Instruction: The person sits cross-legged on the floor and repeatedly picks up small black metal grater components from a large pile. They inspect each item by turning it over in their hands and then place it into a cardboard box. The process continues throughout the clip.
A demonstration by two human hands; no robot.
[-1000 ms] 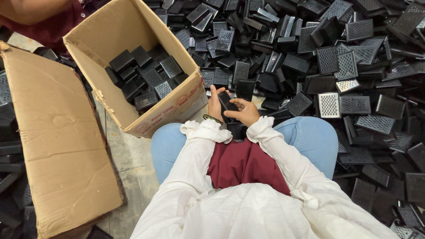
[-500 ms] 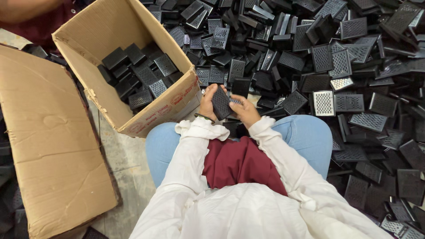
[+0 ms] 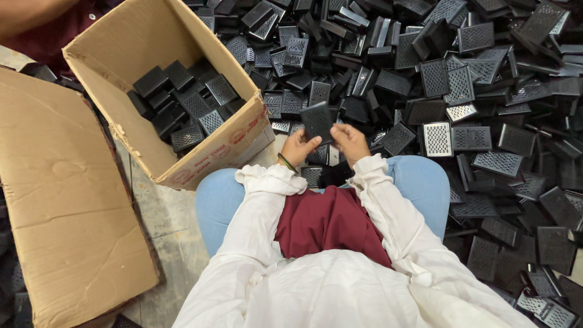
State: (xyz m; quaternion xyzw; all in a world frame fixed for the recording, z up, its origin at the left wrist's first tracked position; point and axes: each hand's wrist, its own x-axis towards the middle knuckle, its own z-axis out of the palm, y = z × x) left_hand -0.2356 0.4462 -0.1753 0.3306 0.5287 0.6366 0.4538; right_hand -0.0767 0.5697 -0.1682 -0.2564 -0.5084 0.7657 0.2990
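Note:
A black perforated rectangular part [image 3: 318, 121] is held up in front of me, tilted on edge, between both hands. My left hand [image 3: 297, 147] grips its lower left side; a thin bangle sits on that wrist. My right hand [image 3: 350, 142] pinches its lower right corner. Both arms wear white sleeves and rest above my blue-clad knees. Just beyond my hands spreads a large heap of the same black parts [image 3: 461, 91], some with pale grilles.
An open cardboard box [image 3: 212, 152] at the upper left holds several black parts. A flat cardboard sheet [image 3: 54, 206] lies at the left. Another person in dark red [image 3: 36, 30] is at the top left corner. Bare concrete floor [image 3: 164, 225] shows beside my left knee.
My hands have lifted the black part slightly and turned it, so it now stands more on edge. The camera view has shifted a little; the box and heap stay put.

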